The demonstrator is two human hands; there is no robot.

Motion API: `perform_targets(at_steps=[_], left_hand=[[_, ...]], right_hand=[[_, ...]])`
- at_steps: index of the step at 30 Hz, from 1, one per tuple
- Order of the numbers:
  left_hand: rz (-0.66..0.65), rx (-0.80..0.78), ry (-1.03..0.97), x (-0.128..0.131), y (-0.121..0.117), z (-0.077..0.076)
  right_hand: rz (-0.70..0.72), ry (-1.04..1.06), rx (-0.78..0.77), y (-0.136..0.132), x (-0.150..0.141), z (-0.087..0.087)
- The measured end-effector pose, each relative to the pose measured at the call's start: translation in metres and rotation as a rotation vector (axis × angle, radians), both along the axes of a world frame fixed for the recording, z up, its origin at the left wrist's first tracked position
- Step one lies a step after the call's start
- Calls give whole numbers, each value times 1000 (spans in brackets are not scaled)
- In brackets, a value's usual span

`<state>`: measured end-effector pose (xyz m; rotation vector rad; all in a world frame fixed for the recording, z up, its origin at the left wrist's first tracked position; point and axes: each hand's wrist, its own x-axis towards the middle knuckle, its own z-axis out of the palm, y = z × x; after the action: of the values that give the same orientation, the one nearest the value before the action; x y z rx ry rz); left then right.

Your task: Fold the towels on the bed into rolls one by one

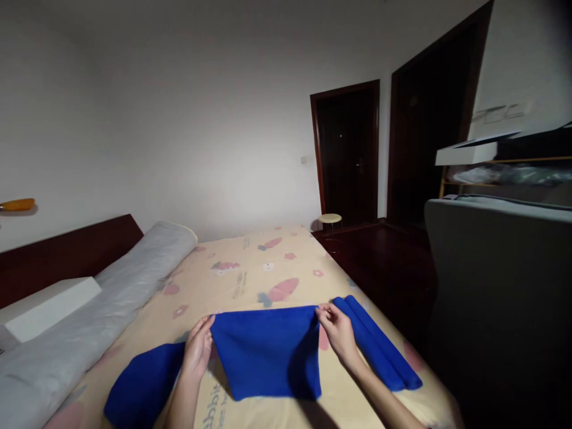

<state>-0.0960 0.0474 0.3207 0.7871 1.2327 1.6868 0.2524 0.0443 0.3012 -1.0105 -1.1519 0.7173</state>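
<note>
Both my left hand (198, 347) and right hand (338, 331) pinch this rectangular blue cloth (263, 351) by its corners. That likely spreads it, inside the cream bed's (250, 283) right edge.

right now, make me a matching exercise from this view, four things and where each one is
Things
1. grey roll
2. stool
3. rolled blue cloth
4. outstretched blue cloth

Places
A. near a dark door
B. between left hand and right hand
C. along the headboard
D. on the bed, right side

Pairs: 1-C, 2-A, 3-D, 4-B
</note>
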Motion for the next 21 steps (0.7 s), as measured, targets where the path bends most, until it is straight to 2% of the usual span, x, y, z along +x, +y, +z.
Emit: perform_targets(at_steps=[2,4,7,10,13,15,18,21], left_hand=[[-14,44,-33,1,-15,9],[11,77,-56,6,-26,16],[17,88,-26,17,-37,24],[-71,82,72,24,-43,29],[-116,64,177,23,-48,30],[-100,40,230,20,-51,29],[-82,-4,265,16,-53,25],[-135,-16,287,15,-55,22]], right_hand=[[77,28,23,1,4,13],[120,36,26,-1,11,19],[129,14,8,-4,23,16],[126,26,-46,-1,35,9],[150,87,-93,3,43,4],[193,149,-110,3,46,3],[262,234,-147,1,47,5],[297,277,-147,0,47,5]])
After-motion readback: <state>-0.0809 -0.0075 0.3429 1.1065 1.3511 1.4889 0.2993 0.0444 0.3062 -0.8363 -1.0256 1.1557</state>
